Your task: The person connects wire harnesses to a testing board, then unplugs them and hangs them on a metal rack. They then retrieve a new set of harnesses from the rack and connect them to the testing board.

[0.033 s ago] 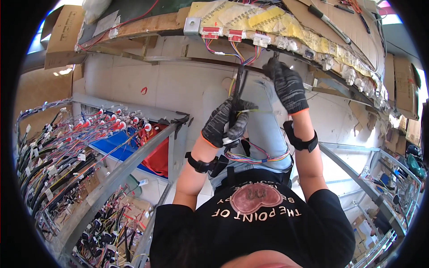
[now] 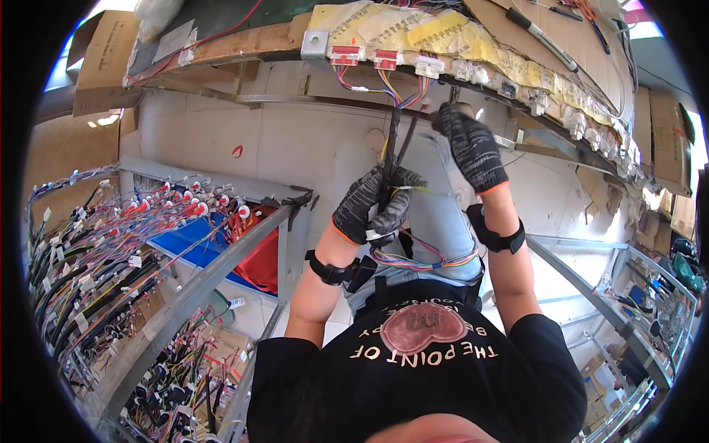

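Observation:
A wire harness (image 2: 392, 133) wrapped in black tape runs down from the bench edge, and my gloved left hand (image 2: 362, 207) is closed around it. Its coloured wires fan out at the top into two red-and-white connectors (image 2: 345, 55) and a white connector (image 2: 428, 66). Loose coloured wires (image 2: 421, 262) loop out below my left hand, across my lap. A dark narrow strip (image 2: 408, 136) stands out beside the harness. My gloved right hand (image 2: 471, 151) is raised to the right of it, just below the bench edge, with fingers curled; what they hold is hidden.
The bench edge carries yellowed tape (image 2: 384, 26) and several more white connectors (image 2: 576, 122). A black marker (image 2: 543, 40) lies on cardboard at the back right. Left, a metal-framed rack (image 2: 199, 292) holds many harnesses. Another metal frame (image 2: 598, 295) stands right.
The dark strip has swung slightly away from the harness toward the right. My right hand has shifted very slightly; my left hand keeps its grip.

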`<state>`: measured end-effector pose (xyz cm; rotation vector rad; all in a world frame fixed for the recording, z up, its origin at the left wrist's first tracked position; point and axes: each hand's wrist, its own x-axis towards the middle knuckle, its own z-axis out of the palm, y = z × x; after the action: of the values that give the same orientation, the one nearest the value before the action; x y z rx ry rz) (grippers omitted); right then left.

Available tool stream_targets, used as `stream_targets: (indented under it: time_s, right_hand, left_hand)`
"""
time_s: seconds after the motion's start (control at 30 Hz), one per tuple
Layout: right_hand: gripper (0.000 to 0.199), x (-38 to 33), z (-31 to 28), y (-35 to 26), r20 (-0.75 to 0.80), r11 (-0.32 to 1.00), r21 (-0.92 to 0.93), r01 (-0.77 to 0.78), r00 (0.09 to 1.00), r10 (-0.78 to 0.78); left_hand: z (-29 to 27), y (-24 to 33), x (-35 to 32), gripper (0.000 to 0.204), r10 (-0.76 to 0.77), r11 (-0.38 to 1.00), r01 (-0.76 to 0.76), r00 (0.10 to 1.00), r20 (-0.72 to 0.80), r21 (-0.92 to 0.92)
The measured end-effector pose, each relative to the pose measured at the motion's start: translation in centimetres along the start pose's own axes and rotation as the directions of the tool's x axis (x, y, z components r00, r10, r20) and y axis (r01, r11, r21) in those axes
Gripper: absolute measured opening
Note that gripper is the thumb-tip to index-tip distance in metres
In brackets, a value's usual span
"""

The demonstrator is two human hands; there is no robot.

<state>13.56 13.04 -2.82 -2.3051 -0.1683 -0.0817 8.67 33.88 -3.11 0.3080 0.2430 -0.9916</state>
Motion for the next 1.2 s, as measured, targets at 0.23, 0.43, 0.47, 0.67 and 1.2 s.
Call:
stream_targets:
  time_s: [0.23,0.43,0.47,0.67,1.2]
  right_hand:
    - [0.028,-0.1,0.8,-3.1,0.123,0.365,0.891,-0.271,0.917,0.379]
    - [0.022,1.6,0.2,-3.6,-0.058,0.582,0.78,-0.229,0.9,0.432]
    - [0.022,1.7,-0.1,-3.6,-0.052,0.602,0.761,-0.24,0.903,0.426]
    - [0.022,1.6,-1.0,-3.4,-0.089,0.674,0.696,-0.247,0.902,0.422]
    - [0.02,-0.9,-3.5,-1.6,-0.224,0.946,-0.262,-0.192,0.965,0.134]
  left_hand:
    - [-0.2,-0.9,2.0,0.05,-0.087,0.989,0.112,0.97,0.229,-0.097]
    - [0.8,-2.4,4.2,0.046,0.058,0.998,-0.059,0.997,0.052,0.014]
    - [1.8,-1.9,4.2,0.045,0.019,1.0,-0.019,0.999,0.032,0.003]
    - [1.7,-2.1,5.1,0.038,-0.022,0.999,0.021,1.0,-0.008,-0.041]
    - [-4.1,-1.4,9.9,0.034,0.109,0.854,-0.072,0.993,-0.043,0.515]
